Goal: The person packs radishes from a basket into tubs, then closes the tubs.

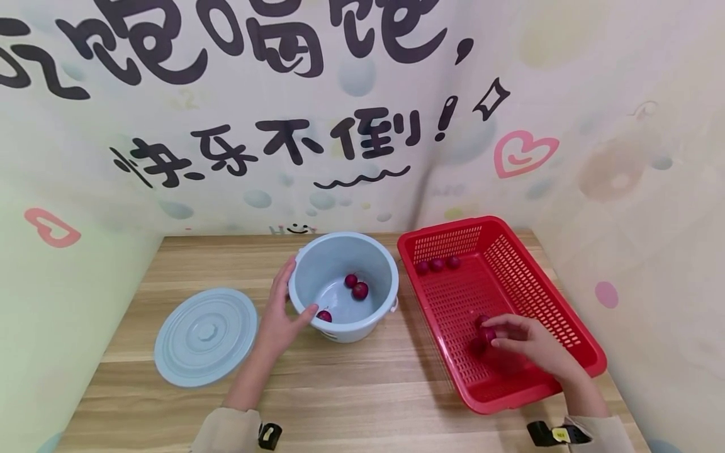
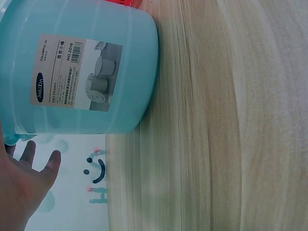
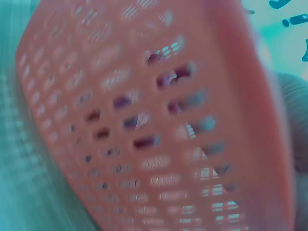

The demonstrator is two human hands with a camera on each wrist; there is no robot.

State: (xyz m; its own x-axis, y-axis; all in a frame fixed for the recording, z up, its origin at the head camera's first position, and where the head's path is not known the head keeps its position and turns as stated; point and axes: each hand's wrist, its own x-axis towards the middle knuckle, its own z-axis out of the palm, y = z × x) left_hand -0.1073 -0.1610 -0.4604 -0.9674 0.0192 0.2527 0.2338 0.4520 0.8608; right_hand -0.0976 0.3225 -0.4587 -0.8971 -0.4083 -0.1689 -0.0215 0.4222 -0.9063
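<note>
My left hand point(image 1: 280, 321) holds the light blue bucket point(image 1: 345, 327) at its left side, thumb over the near rim and fingers along the outside. In the left wrist view the bucket point(image 2: 134, 72) shows a printed label, and part of the hand point(image 2: 24, 183) is beside its rim. Inside the bucket lie a plum point(image 1: 359, 290), a second one behind it and a third by the near wall. Over the red basket point(image 1: 430, 314), my right hand point(image 1: 532, 343) pinches a dark red plum point(image 1: 489, 334). Other plums lie beneath its fingertips, partly hidden.
A light blue lid point(image 1: 206, 340) lies flat on the wooden table point(image 1: 340, 402), left of the bucket. Three plums point(image 1: 437, 264) sit at the basket's far left corner. Behind the table stands a wall point(image 1: 362, 201) with lettering. The basket's slotted side point(image 3: 159, 163) fills the right wrist view, blurred.
</note>
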